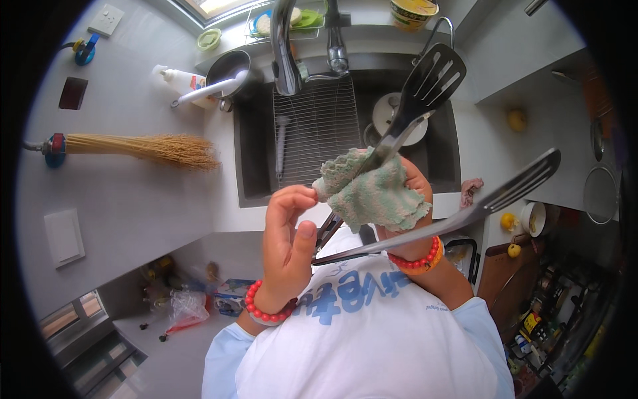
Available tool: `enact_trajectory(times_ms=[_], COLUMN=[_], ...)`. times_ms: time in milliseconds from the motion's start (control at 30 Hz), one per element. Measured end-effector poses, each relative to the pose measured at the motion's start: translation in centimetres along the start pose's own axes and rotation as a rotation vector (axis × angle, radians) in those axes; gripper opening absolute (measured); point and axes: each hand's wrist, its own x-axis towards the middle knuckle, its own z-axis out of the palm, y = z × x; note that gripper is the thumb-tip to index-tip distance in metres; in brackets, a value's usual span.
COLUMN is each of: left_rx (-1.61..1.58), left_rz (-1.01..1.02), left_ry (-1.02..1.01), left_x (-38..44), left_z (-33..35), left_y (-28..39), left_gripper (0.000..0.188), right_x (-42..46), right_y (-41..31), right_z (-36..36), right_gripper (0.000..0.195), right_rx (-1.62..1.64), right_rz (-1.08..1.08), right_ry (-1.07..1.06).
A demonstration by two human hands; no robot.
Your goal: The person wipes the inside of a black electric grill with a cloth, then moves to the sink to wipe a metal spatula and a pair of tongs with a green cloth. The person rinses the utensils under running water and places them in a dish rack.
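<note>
My right hand (418,182) grips a green and pink terry cloth (374,194), folded around one metal arm of long kitchen tongs (381,149). That arm ends in a black slotted spatula head (434,75) above the sink's right side. The other arm (428,227) slants right across my right wrist to a second slotted head (528,177). Both arms run together towards my left palm, where their joint is partly hidden. My left hand (289,239) has its thumb and fingers apart, its fingertips at the cloth's left edge.
Beyond my hands is a dark sink (446,149) with a wire rack (319,114), a white bowl (418,132) and a chrome faucet (284,55). Left of it stand a pot (256,82) and a pump bottle (179,82). A straw brush (149,147) hangs on the left wall.
</note>
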Motion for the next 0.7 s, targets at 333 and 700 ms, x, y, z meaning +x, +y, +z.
enact_trajectory(times_ms=[333, 700], left_rx=[-0.104, -0.093], left_rz=[-0.421, -0.489], left_ry=[-0.464, -0.405], left_x=[-0.1, -1.7], left_z=[-0.7, -0.5], left_y=[0.9, 0.6], left_gripper=[0.043, 0.042], right_x=[1.0, 1.4], right_y=[-2.0, -2.5], right_z=[-0.9, -1.7], right_gripper=[0.04, 0.039], right_rx=[0.078, 0.103], right_rz=[-0.097, -0.171], right_ry=[0.142, 0.105])
